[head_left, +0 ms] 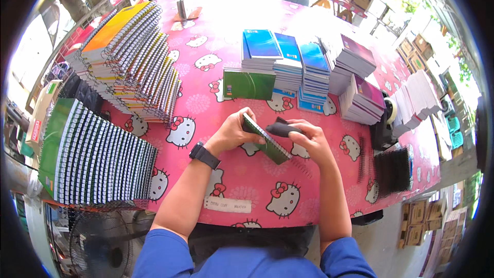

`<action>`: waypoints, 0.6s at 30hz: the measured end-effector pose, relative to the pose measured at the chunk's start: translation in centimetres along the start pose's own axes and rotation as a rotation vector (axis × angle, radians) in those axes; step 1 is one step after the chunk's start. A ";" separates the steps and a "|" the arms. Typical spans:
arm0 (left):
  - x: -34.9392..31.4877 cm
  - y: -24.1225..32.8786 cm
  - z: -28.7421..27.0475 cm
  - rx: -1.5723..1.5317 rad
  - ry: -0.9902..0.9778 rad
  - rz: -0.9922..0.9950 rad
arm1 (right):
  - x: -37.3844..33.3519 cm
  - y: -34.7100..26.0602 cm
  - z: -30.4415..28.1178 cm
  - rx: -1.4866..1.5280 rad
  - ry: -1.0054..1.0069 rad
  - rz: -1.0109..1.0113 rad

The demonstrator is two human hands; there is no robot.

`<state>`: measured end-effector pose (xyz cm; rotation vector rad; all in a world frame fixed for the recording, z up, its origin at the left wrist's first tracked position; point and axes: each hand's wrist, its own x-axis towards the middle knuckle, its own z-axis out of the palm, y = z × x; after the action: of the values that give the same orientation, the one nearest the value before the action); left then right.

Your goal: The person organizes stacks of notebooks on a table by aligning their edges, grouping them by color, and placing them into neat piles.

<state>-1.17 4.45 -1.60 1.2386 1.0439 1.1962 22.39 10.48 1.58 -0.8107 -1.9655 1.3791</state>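
Observation:
Above the middle of the table, my left hand (230, 135) is closed on a small green notebook (275, 150), held tilted with its spiral-bound edge up. My right hand (315, 143) grips a dark grey hand tool (280, 129) beside that bound edge; its exact kind is hard to make out. Just below the notebook a thin loose coil (302, 167) lies on the pink cartoon-print tablecloth (198, 100). Farther back rests a stack of green-covered notebooks (249, 84), with blue-covered stacks (263, 44) behind it.
Tall spiral notebook stacks, orange (128, 56) and green (98, 159), fill the left side. Purple-covered stacks (365, 92), a black tape dispenser (382, 131) and a bundle of black coils (392, 170) stand right. A paper label (227, 204) lies near the front edge.

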 end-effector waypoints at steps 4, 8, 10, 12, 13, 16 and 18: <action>0.1 -0.3 0.3 -0.012 -0.013 0.040 | -0.2 -1.6 0.6 0.200 -0.111 0.014; 0.3 -0.2 0.3 0.084 -0.026 0.015 | -0.1 -0.6 0.3 0.212 -0.005 -0.014; 0.0 -0.4 0.7 0.073 -0.020 0.071 | -0.2 -1.1 1.1 0.478 -0.099 -0.140; 0.0 -0.3 0.7 0.067 -0.027 0.070 | 0.3 -0.9 1.4 -0.042 0.030 0.093; 0.0 -0.2 0.8 0.060 -0.036 0.044 | 0.3 -0.3 0.9 -0.139 0.077 0.092; -0.2 -0.3 0.7 0.077 -0.038 0.008 | -0.3 -1.2 1.0 0.349 -0.073 -0.084; 0.1 -0.7 0.4 0.089 -0.038 0.082 | -0.2 -1.8 1.5 0.267 -0.051 -0.016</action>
<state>-0.66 4.55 -2.26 1.3794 1.0365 1.1949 21.16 8.98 2.82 -0.6393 -1.7700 1.6228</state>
